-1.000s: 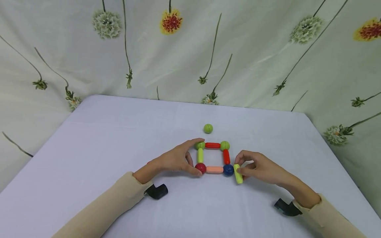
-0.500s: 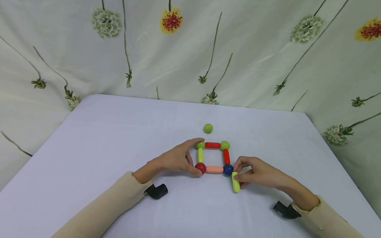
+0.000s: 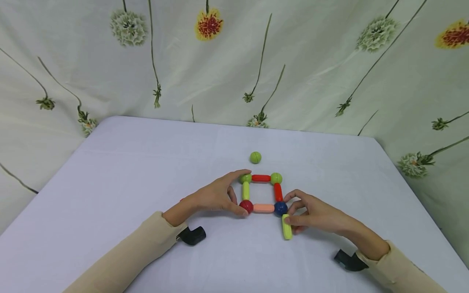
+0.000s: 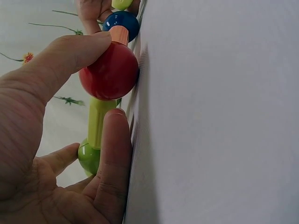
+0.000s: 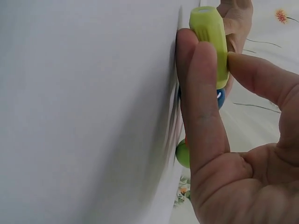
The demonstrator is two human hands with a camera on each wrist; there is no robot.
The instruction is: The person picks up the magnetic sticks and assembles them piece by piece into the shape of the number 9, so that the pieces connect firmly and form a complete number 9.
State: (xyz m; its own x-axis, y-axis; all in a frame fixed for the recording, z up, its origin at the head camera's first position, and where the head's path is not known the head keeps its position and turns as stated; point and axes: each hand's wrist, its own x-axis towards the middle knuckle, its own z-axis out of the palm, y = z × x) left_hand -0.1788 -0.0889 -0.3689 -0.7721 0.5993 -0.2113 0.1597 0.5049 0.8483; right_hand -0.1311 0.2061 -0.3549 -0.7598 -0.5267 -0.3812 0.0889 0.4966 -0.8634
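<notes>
A flat square of magnetic rods and balls lies on the white table [image 3: 128, 171]: green balls at the far corners, a red ball [image 3: 246, 206] and a blue ball [image 3: 280, 208] at the near ones. My left hand [image 3: 220, 196] steadies it, thumb on the red ball [image 4: 110, 74] and index finger on the far left green ball [image 3: 246, 178]. My right hand [image 3: 311, 213] pinches a yellow-green rod [image 3: 286, 226] lying on the table, its far end at the blue ball. In the right wrist view the rod [image 5: 210, 39] sits between my thumb and fingers.
A loose green ball [image 3: 255, 157] lies beyond the square. A floral cloth hangs behind the table. Black wrist camera mounts [image 3: 193, 235] show under both sleeves.
My right hand has brought the yellow-green rod left and down, from beside the blue ball to just below it, lying along the table. The left hand has stayed put.
</notes>
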